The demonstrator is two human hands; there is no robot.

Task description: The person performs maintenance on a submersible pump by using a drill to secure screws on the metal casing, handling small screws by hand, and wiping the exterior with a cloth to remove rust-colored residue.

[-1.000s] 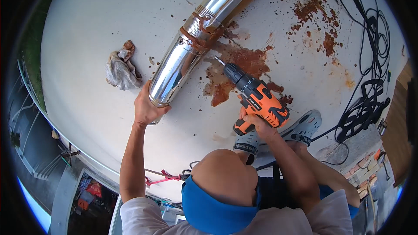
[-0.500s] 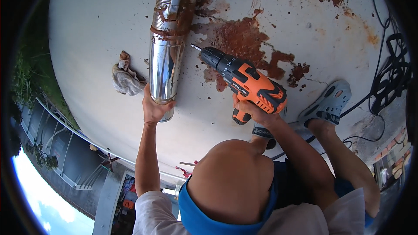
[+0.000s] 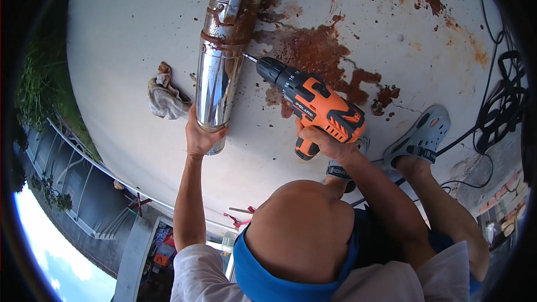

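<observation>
Head view: your right hand point(image 3: 329, 143) grips the orange drill point(image 3: 324, 104) at 2 o'clock from centre, its bit point(image 3: 250, 57) pointing toward 10, while your left hand point(image 3: 201, 136) clasps the near end of the metal pipe point(image 3: 215, 85). Should that hold slacken, the pipe could roll and the bit skid on its curved side. The pipe sits at 11 o'clock, its long axis running nearly 6 to 12.

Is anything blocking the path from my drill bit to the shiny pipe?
Nothing visible. The drill in your right hand points its bit at the right side of the pipe, near the rusty band; the rag lies off the pipe's left side.
</observation>
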